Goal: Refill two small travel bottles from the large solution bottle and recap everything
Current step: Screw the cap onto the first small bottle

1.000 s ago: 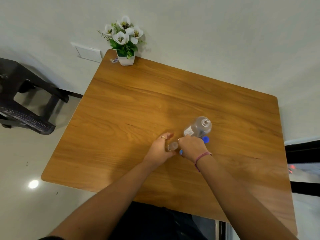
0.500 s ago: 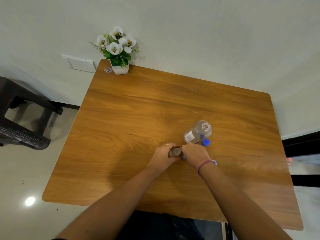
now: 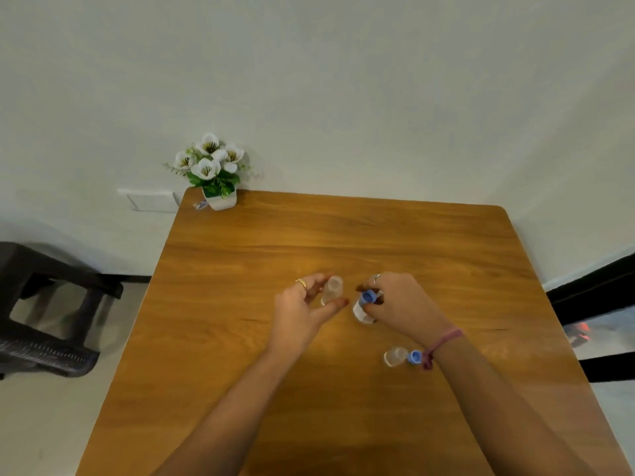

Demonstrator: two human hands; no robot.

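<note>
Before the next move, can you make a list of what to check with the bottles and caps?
1. Left hand holds the small open bottle upright: ok.
2. That small bottle has its cap on: not ok, its mouth is bare.
3. Right hand has the blue cap at the top of the big bottle: ok.
4. Big bottle's cap screwed tight: cannot tell, fingers hide it.
5. Second small bottle capped: ok, its blue cap is on, and it lies on its side on the table.
6. Liquid level in the small bottles: cannot tell.
</note>
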